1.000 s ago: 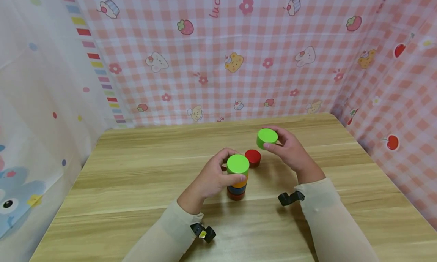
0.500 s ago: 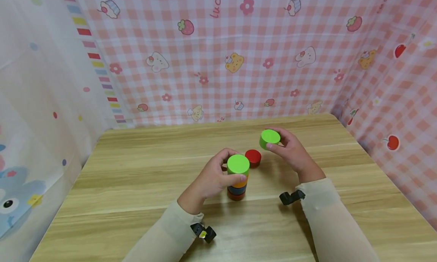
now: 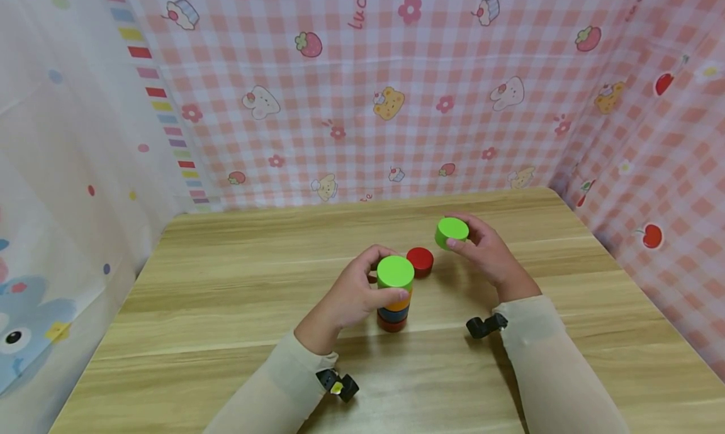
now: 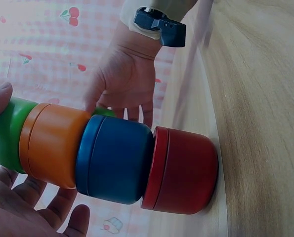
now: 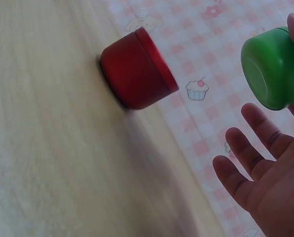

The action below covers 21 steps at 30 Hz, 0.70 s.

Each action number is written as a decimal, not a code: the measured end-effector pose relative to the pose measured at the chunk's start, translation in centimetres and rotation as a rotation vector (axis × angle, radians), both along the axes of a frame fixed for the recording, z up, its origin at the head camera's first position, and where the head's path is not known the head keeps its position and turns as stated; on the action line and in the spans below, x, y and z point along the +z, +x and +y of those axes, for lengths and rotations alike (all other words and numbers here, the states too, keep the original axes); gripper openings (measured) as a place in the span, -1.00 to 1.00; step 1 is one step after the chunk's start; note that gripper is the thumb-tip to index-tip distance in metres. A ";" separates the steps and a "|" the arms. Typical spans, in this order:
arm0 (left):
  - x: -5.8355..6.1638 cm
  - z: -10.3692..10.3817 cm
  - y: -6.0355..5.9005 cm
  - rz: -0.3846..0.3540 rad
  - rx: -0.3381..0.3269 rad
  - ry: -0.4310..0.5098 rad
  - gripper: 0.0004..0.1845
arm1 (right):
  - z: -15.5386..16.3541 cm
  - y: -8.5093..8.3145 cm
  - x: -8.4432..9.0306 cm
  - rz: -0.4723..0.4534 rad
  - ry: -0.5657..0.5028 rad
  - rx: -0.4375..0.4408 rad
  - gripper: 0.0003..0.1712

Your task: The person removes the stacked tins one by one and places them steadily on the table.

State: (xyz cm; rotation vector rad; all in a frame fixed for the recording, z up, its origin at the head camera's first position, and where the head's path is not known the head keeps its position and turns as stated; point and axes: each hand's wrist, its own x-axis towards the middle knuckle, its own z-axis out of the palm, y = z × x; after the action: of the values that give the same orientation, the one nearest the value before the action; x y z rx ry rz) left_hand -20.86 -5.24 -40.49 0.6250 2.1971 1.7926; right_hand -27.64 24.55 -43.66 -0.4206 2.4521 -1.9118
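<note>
Four round tins already stand as one stack near the middle of the worktop: a dark red tin at the bottom touching the wood, a blue tin on it, an orange tin above that, and a green tin on top. The left hand has its fingers and thumb curled round the upper part of the stack, steadying it; the left wrist view shows a fingertip on the green tin and other fingers spread beside the orange one. Two tins are not on the stack. A loose red tin sits alone on the worktop just behind and to the right of the stack, apart from it and touched by neither hand. A second green tin is held by the right hand, pinched at its side and tilted, lifted clear of the wood, as the right wrist view shows with open air below it; the other fingers there are spread and relaxed. It hangs to the right of and beyond the loose red tin, well short of the stack's top. Judged from this, the stack looks about two-thirds built: four pieces placed, one in the air, and one waiting on the wood. The stack stands upright, with no lean that I can make out.
</note>
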 end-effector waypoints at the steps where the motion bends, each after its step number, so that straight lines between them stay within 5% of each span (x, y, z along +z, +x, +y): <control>1: 0.0 0.0 0.0 -0.002 0.001 -0.001 -0.49 | 0.1 0.0 -0.1 -0.006 -0.001 0.000 -0.36; 21: 0.1 0.0 0.0 -0.016 -0.002 -0.001 -0.49 | 0.9 -0.7 -1.7 -0.051 0.108 -0.039 -0.38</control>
State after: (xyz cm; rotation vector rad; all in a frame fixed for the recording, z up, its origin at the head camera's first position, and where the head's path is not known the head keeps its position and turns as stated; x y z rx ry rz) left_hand -20.81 -5.24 -40.43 0.6099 2.1859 1.7891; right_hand -28.36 25.46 -45.33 -0.3196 2.5341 -1.7699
